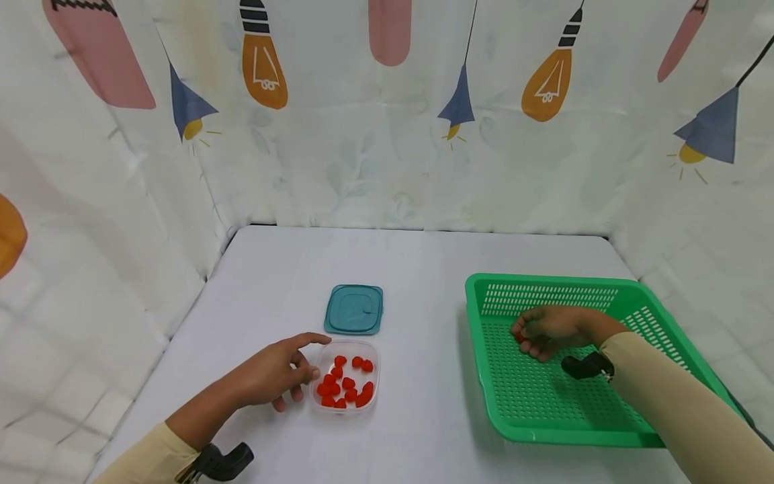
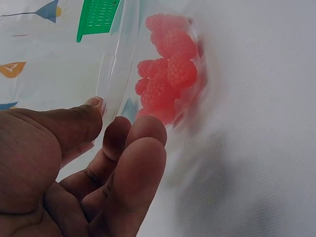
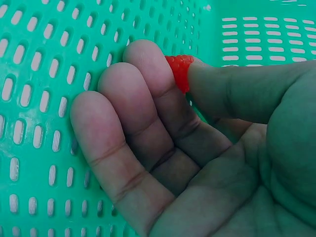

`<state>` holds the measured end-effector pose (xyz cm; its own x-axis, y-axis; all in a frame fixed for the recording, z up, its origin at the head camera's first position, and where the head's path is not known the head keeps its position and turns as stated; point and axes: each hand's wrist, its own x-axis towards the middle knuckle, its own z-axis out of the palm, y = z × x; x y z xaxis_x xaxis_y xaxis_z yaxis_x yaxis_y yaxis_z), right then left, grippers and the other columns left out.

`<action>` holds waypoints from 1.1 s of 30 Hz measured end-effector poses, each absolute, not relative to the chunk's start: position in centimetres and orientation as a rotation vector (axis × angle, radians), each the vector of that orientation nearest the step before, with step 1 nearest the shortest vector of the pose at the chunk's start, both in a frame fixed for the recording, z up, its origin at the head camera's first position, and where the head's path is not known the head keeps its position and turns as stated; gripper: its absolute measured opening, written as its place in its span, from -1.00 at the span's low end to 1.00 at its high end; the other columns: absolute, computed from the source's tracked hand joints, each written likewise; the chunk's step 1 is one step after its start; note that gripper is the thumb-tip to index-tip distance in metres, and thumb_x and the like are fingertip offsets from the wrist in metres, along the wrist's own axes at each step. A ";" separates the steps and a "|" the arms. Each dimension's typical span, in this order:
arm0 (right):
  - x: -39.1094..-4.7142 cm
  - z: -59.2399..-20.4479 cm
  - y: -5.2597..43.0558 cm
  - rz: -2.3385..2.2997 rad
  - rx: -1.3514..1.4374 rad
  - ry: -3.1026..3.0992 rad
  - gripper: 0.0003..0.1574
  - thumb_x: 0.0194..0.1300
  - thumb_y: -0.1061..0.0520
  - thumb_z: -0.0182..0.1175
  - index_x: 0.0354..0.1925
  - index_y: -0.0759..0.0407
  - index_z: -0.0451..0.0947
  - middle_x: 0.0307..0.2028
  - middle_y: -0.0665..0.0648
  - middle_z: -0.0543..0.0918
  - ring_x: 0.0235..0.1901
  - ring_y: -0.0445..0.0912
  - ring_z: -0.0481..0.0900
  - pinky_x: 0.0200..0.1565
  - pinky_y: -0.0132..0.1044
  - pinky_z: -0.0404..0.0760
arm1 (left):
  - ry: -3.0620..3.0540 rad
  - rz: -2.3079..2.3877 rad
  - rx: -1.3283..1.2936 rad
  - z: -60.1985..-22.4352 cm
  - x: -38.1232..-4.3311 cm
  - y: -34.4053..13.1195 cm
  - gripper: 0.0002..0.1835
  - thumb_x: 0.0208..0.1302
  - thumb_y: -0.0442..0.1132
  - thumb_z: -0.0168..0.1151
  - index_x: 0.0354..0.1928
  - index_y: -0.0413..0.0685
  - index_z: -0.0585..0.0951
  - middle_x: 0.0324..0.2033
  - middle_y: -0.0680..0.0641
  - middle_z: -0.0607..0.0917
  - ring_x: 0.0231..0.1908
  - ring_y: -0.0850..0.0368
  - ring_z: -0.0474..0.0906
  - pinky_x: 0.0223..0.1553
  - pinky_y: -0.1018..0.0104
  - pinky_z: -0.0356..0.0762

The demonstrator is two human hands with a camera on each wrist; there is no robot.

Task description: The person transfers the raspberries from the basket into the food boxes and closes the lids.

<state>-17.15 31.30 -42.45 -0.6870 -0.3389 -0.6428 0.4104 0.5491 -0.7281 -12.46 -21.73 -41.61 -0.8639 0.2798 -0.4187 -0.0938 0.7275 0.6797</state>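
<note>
My right hand (image 1: 550,329) is inside the green basket (image 1: 492,403), low over its slotted floor. Between thumb and fingers it pinches a red raspberry (image 3: 180,71), mostly covered by the fingertips. My left hand (image 1: 275,370) is at the left side of a small clear plastic container (image 1: 376,376). Its index finger reaches out near the container's far left corner, and the thumb meets the rim; the other fingers are loosely bent below. Several red raspberries (image 2: 160,86) lie inside the container.
Behind the container, a teal square lid (image 1: 353,309) lies flat on the white table (image 1: 417,269). The basket's raised walls surround my right hand. A patterned cloth (image 1: 387,168) hangs behind the table and along both sides.
</note>
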 end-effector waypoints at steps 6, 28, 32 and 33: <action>-17.1 -42.3 31.1 -1.210 0.087 1.998 -0.70 0.58 0.28 -0.03 0.19 0.36 0.40 -0.18 0.34 0.65 -0.29 0.06 0.58 -0.19 -0.04 0.67 | 2.426 0.995 0.143 -41.7 -12.6 -21.8 -0.38 0.31 -0.22 0.43 0.36 0.32 0.46 -0.35 -0.05 0.62 -0.52 -0.02 0.63 -0.60 0.19 0.65; -16.9 -42.6 31.1 -1.221 0.097 2.024 -0.70 0.56 0.31 -0.03 0.18 0.36 0.42 -0.17 0.34 0.65 -0.28 0.06 0.58 -0.20 -0.05 0.66 | 2.418 1.007 0.130 -41.5 -12.4 -21.7 -0.39 0.31 -0.24 0.42 0.35 0.32 0.48 -0.36 -0.06 0.62 -0.51 -0.02 0.63 -0.59 0.19 0.64; -17.0 -42.6 31.2 -1.219 0.094 2.024 -0.70 0.56 0.32 -0.03 0.18 0.37 0.42 -0.17 0.34 0.65 -0.29 0.06 0.59 -0.20 -0.04 0.67 | 2.420 1.009 0.133 -41.6 -12.4 -21.7 -0.39 0.30 -0.24 0.43 0.35 0.32 0.48 -0.36 -0.06 0.62 -0.51 -0.02 0.63 -0.59 0.19 0.64; -17.0 -42.6 31.1 -1.219 0.094 2.023 -0.70 0.56 0.32 -0.02 0.18 0.37 0.42 -0.18 0.34 0.65 -0.29 0.06 0.59 -0.20 -0.04 0.67 | 2.421 1.008 0.133 -41.6 -12.4 -21.7 -0.39 0.30 -0.24 0.43 0.35 0.32 0.48 -0.36 -0.06 0.62 -0.51 -0.02 0.63 -0.59 0.19 0.64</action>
